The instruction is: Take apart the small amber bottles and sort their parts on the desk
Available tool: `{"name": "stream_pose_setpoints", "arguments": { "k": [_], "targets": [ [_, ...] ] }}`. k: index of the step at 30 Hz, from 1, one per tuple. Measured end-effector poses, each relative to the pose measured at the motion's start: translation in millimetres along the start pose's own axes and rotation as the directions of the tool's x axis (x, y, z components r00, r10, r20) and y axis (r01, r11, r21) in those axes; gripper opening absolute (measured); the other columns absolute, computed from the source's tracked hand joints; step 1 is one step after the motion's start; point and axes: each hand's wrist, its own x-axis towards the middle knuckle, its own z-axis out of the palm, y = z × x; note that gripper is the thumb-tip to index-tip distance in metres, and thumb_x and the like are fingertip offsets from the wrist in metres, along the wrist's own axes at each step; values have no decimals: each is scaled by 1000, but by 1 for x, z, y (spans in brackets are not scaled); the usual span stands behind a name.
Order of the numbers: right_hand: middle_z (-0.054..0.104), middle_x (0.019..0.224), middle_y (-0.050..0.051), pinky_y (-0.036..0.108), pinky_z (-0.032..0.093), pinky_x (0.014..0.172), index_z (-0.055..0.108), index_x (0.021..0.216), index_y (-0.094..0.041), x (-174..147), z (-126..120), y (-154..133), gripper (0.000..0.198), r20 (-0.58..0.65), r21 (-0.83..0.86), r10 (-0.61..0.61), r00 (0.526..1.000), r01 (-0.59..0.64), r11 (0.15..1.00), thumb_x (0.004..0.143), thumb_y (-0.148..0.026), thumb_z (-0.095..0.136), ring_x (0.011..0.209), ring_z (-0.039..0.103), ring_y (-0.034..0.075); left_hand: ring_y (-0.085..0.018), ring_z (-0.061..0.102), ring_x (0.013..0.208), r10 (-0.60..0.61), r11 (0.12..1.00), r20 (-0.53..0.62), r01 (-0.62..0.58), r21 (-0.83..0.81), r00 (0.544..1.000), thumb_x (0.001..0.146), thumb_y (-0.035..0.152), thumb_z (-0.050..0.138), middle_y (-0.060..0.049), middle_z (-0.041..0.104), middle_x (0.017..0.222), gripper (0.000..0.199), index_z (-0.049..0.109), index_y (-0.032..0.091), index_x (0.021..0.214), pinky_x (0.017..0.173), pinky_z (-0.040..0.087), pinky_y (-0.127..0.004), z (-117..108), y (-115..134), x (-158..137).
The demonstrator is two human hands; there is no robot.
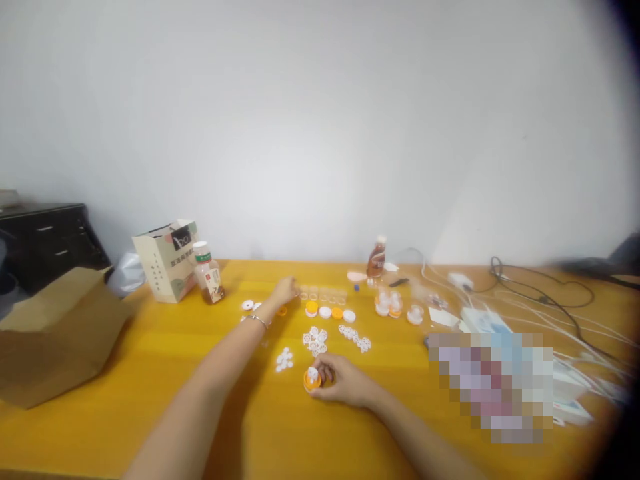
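My right hand (340, 380) grips a small orange round base (313, 382) with a white piece (313, 373) standing on it, thumb and fingers around its right side. My left hand (286, 291) reaches far across the table to the left end of a row of clear plastic cups (325, 297). Its fingers are blurred, so whether they hold a cup cannot be made out. In front of that row lie orange and white round caps (325, 312). White gear-like discs (315, 340) lie in a pile between my hands, beside a second line of discs (355, 337). Small white pieces (285, 359) are grouped to the left.
A brown paper bag (60, 333), a printed carton bag (167, 263) and a white-capped bottle (208, 277) stand left. At the back is a brown bottle (377, 259). Clear-domed pieces (389, 303), cables (540, 300) and a blurred-out item (490, 387) occupy the right.
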Motion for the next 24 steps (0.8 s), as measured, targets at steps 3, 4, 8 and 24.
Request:
{"name": "stream_pose_setpoints", "arguments": {
  "k": [3,4,8,24],
  "targets": [
    [43,63,-6,17,29,51,52,74,-16,-1,0,-2,20,1,9,0,1000,0,1000,61,-25,65,58,37,7,-20,57,88,-5,1000,11,4,14,1000,70,9,56,-12,60,95,31,52,10,101,76,42,-26,1,-3,-1],
    [42,63,-6,17,29,51,52,74,-16,-1,0,-4,20,1,15,2,1000,-2,1000,61,-25,65,57,36,7,-20,57,88,0,1000,12,0,15,1000,70,9,56,-13,60,97,33,51,10,102,76,42,-26,0,-3,-2],
    [42,62,-6,17,29,51,51,72,-17,-2,-1,-7,21,-5,21,12,1000,-12,1000,60,-25,66,57,36,7,-22,54,96,40,999,-12,-40,6,999,73,15,57,-15,55,105,35,49,9,106,82,41,-29,-4,3,-11],
    [43,60,-6,18,29,49,55,77,-16,2,-3,2,21,44,-39,-62,997,63,997,65,-31,65,55,36,7,-15,54,90,647,762,335,-600,-245,685,87,29,42,-5,58,98,23,55,20,104,80,41,-25,-52,52,-188]
  ]
}}
